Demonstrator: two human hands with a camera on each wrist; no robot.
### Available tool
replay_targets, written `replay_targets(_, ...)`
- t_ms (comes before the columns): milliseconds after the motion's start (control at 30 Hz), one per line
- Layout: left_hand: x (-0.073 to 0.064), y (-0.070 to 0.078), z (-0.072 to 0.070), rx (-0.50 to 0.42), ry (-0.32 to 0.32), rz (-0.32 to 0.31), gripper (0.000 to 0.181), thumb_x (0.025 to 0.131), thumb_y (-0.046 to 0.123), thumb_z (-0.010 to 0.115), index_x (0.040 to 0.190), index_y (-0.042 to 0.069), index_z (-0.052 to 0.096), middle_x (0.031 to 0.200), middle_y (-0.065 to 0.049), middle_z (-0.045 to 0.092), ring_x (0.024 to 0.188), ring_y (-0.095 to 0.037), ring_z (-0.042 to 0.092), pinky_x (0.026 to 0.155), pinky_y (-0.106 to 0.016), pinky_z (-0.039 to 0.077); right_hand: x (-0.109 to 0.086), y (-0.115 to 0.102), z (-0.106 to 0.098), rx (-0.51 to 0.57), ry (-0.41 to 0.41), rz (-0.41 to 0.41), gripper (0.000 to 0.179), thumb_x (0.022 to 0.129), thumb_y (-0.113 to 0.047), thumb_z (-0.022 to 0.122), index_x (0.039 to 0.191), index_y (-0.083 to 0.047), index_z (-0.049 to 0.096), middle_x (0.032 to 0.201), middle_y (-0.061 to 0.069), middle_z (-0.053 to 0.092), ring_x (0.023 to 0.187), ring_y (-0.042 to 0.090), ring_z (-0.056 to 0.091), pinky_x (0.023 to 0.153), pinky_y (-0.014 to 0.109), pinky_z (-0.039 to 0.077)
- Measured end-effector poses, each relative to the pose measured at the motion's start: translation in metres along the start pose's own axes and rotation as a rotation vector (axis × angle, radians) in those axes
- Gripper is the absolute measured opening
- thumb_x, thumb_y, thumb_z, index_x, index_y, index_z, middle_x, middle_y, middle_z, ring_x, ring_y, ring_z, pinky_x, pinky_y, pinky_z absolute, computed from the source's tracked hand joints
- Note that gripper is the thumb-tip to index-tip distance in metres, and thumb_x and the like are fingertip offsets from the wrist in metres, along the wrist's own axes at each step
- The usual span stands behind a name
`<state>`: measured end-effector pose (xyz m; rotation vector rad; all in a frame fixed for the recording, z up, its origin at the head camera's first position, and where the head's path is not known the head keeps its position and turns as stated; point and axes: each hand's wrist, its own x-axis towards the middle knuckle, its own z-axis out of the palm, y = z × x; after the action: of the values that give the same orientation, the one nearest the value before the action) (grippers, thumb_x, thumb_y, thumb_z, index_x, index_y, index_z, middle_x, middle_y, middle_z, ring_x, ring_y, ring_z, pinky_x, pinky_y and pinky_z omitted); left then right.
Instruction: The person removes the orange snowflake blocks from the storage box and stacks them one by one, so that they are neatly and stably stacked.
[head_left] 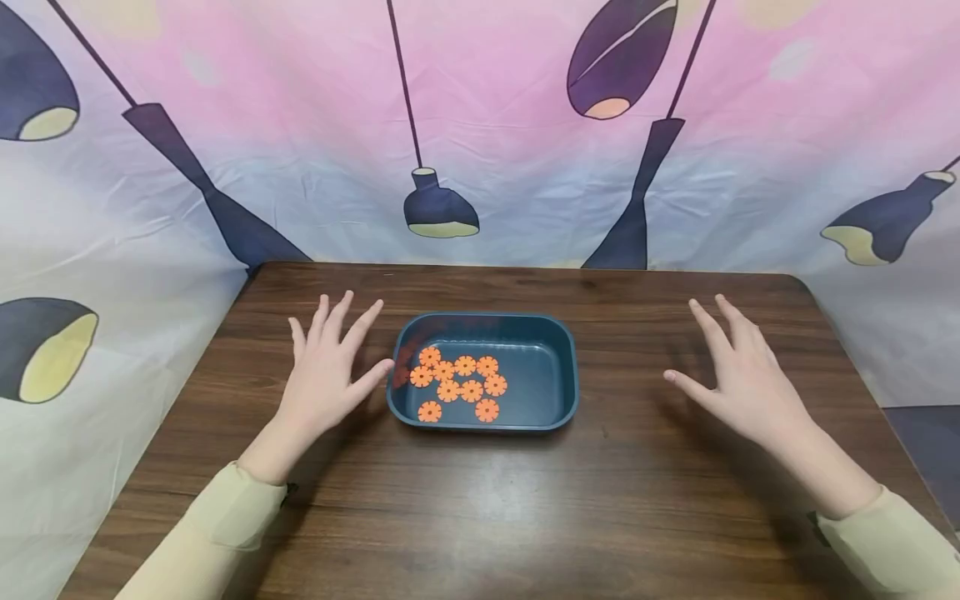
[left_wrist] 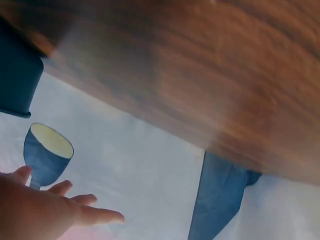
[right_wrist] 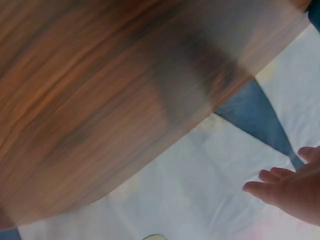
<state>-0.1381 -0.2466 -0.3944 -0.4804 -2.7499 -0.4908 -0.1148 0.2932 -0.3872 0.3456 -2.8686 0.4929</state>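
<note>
A dark blue-green rectangular tray [head_left: 536, 383] lies on the table, with several orange notched flower-shaped discs [head_left: 447, 391] spread over the left part of its floor. Just left of the tray, my left hand [head_left: 322, 375] is held with fingers spread, the thumb tip right at the rim in the head view. Well to the right of the tray, my right hand [head_left: 750, 375] has its fingers apart and nothing in them. The left wrist view shows my left hand [left_wrist: 55, 207] with fingers extended near the tray's side [left_wrist: 17, 75]. My right hand [right_wrist: 290, 185] also appears empty in the right wrist view.
The dark wood-grain table [head_left: 480, 517] has rounded far corners. Behind it and along its left side hangs a pale pink and blue cloth [head_left: 510, 167] printed with dark lamp shapes.
</note>
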Motion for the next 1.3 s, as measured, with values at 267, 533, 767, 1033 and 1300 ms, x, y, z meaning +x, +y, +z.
replay_targets(267, 0.004, 0.001, 0.007, -0.242, -0.003, 0.038, 0.068, 0.103, 0.031, 0.068, 0.164, 0.022, 0.041, 0.171, -0.020, 0.032, 0.161, -0.048, 0.022, 0.125, -0.076, 0.016, 0.009, -0.026, 0.010, 0.101, 0.091, -0.107, 0.095, 0.091, -0.034, 0.084, 0.168, -0.017, 0.031, 0.168, 0.025, 0.033, 0.148, 0.054, 0.036, 0.106, 0.075, 0.039)
replay_targets(533, 0.006, -0.001, 0.014, -0.531, -0.042, 0.018, 0.058, 0.104, 0.013, 0.065, 0.160, 0.012, 0.047, 0.169, -0.017, 0.038, 0.157, -0.043, 0.032, 0.119, -0.073, 0.031, 0.021, -0.051, 0.021, 0.196, 0.141, -0.211, 0.084, 0.089, -0.019, 0.085, 0.161, -0.011, 0.044, 0.163, 0.020, 0.044, 0.147, 0.046, 0.043, 0.109, 0.067, 0.042)
replay_targets(767, 0.009, -0.002, 0.021, -0.748, -0.084, -0.072, 0.059, 0.104, 0.004, 0.064, 0.160, 0.007, 0.045, 0.163, -0.021, 0.045, 0.150, -0.036, 0.044, 0.122, -0.033, 0.043, 0.033, -0.075, 0.034, 0.324, 0.117, -0.272, 0.074, 0.091, -0.012, 0.082, 0.157, -0.007, 0.048, 0.157, 0.017, 0.052, 0.146, 0.038, 0.048, 0.114, 0.062, 0.041)
replay_targets(1033, 0.012, -0.001, 0.029, -0.939, -0.122, -0.147, 0.057, 0.104, -0.002, 0.061, 0.157, -0.003, 0.041, 0.161, -0.029, 0.044, 0.136, -0.002, 0.056, 0.111, -0.012, 0.045, 0.041, -0.103, 0.048, 0.497, -0.004, -0.268, 0.066, 0.097, -0.011, 0.077, 0.157, -0.009, 0.049, 0.156, 0.013, 0.053, 0.145, 0.032, 0.051, 0.115, 0.057, 0.047)
replay_targets(1300, 0.011, -0.011, 0.032, -1.108, -0.268, -0.214, 0.063, 0.106, 0.000, 0.058, 0.163, -0.002, 0.031, 0.167, -0.030, 0.032, 0.133, 0.000, 0.054, 0.108, -0.011, 0.046, 0.050, -0.129, 0.063, 0.665, -0.100, -0.272, 0.060, 0.098, -0.009, 0.077, 0.153, -0.007, 0.053, 0.150, 0.012, 0.060, 0.139, 0.029, 0.058, 0.117, 0.046, 0.048)
